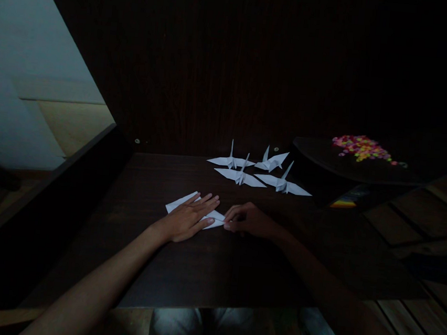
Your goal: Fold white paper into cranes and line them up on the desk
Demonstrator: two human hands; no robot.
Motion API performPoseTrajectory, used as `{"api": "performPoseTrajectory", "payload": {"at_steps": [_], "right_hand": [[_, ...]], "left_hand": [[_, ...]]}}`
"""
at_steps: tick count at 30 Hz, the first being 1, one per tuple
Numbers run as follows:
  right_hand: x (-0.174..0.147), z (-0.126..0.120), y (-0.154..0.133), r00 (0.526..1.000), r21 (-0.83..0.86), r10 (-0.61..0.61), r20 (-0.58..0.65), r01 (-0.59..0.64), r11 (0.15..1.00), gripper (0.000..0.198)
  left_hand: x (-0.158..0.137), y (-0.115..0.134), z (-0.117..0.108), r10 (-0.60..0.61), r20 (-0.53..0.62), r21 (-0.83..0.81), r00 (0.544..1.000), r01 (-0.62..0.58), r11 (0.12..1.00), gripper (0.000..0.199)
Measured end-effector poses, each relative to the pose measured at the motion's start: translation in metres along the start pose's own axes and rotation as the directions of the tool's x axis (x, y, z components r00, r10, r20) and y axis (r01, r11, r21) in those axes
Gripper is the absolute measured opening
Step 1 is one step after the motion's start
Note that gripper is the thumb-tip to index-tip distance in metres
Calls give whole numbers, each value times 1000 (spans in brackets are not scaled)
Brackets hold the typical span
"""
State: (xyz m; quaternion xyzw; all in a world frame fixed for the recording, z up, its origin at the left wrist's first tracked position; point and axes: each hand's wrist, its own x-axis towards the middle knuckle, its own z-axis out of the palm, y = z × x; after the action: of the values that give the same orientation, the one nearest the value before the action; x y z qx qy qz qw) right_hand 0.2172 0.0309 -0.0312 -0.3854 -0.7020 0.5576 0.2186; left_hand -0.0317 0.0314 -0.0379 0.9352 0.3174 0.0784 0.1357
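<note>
A partly folded sheet of white paper (180,201) lies on the dark wooden desk (181,274). My left hand (190,218) rests flat across its middle with fingers stretched out, hiding part of the folds. At the paper's narrow right end, my right hand (250,220) pinches the pointed tip between thumb and fingers. Behind the hands stand several white origami cranes with spread wings, among them a front left crane (240,177), a front right crane (282,185), a back left crane (231,162) and a back right crane (271,162).
A pile of small, colourful pieces (362,148) sits on a raised dark shelf (315,152) at the right. A dark side panel (67,189) borders the desk on the left, and a tall back panel (201,70) rises behind the cranes. The desk's front edge is near my lap.
</note>
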Motion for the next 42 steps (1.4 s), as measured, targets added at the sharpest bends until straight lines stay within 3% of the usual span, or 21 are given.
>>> {"api": "performPoseTrajectory", "payload": {"at_steps": [9,20,24,35,42], "right_hand": [[-2,-3,3,1000,51,-2,-17,3,999,33],[-9,-4,-12,974,-293,-219,-55,194,936,19],[-8,-5,-10,955,-352,-295,-7,274,895,14],[-9,-3,-8,929,-343,-370,21,354,870,10],[-9,0,-10,932,-382,-360,-38,320,867,8]], "left_hand": [[0,1,-1,-1,-5,-17,1000,0,1000,56],[-1,0,-3,-7,-2,-20,1000,7,1000,59],[-2,0,-5,4,4,-22,1000,-4,1000,64],[-2,2,-8,-3,19,-30,1000,3,1000,69],[-2,2,-10,-34,17,-74,999,35,997,65]]}}
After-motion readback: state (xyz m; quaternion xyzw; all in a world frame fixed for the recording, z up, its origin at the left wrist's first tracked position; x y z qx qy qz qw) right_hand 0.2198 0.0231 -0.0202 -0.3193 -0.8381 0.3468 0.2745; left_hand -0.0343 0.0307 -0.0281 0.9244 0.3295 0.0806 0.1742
